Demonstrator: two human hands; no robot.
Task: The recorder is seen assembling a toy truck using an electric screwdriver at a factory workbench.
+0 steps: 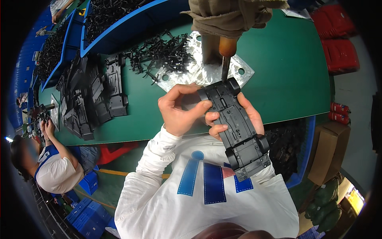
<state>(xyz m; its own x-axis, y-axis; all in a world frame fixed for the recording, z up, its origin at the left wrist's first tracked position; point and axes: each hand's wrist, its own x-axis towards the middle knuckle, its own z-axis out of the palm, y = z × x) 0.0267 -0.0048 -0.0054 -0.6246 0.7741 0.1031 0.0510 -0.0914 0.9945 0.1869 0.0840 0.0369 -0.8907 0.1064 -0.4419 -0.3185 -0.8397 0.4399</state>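
A black plastic toy-car chassis [235,123] is held tilted over the front edge of the green table. My right hand [251,113] is closed round it from beneath, with the thumb side along the right edge and fingertips curling over the left edge. My left hand [179,109] has thumb and index finger closed at the chassis's upper left corner. Whether a small part lies between those fingers is hidden. Just above the chassis's far end, a metal shaft with an orange-brown handle [227,47] points down; I cannot tell if it touches.
Cloth wrapping [234,16] hangs above a shiny metal plate [175,77]. Small black parts [159,53] are heaped beside it. More chassis [115,85] lie left, below blue bins [131,22]. A blue crate [308,147] stands right. A co-worker [59,167] sits at far left.
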